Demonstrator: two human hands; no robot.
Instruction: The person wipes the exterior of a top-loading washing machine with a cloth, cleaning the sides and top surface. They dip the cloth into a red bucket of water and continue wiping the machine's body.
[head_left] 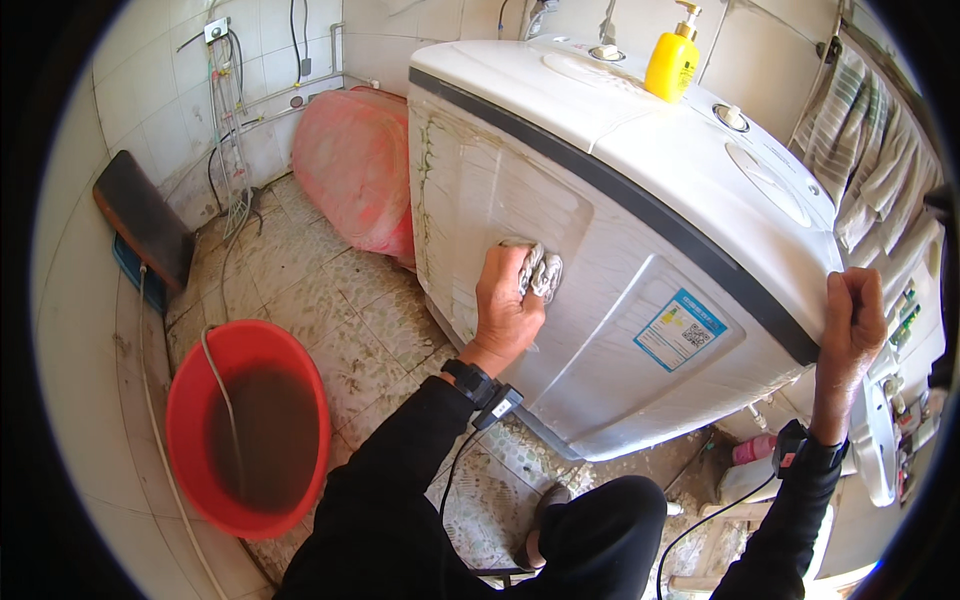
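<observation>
While left hand (506,312), fingers bunched, pinches one rag (543,274) against the side of one washing machine (590,235), right hand (854,325), fingers pressed together, touches its corner, two dials (732,118), one pump bottle (672,66) atop.

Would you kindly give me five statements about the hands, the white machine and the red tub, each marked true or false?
1. The left hand holds a cloth against the white machine. True.
2. The right hand holds a second cloth. False: it rests at the machine's corner.
3. A yellow pump bottle stands on the machine. True.
4. The red tub is dry inside. False: it holds murky liquid.
5. A hose dips into the tub. True.
</observation>
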